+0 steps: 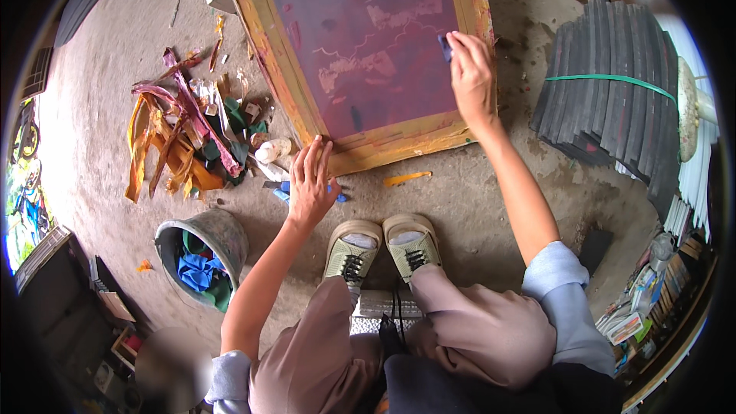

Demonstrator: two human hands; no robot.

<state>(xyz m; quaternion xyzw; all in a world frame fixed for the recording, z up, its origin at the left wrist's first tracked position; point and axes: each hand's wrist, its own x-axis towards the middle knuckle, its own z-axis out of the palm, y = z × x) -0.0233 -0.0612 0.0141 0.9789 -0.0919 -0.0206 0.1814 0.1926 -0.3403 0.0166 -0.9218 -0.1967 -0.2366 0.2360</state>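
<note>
A screen-printing frame (414, 129) with a worn wooden border and a stretched purple-red mesh (383, 50) lies in front of me. Pale, lace-like outlines and patches show on the mesh. My left hand (308, 184) rests its outstretched fingertips on the frame's near left corner and holds nothing. Over the right side of the mesh, my right hand (473, 77) pinches a small dark blue piece (445, 48), perhaps folded cloth; its exact kind is too small to tell. I cannot make out whether that piece touches the mesh.
Tape scraps and rags (184, 134) lie heaped left of the frame, beside a white bottle (270, 151). A grey bucket (239, 239) holds blue and green cloths. A yellow strip (407, 179) lies before my shoes. At right stands a strapped stack of dark boards (606, 100).
</note>
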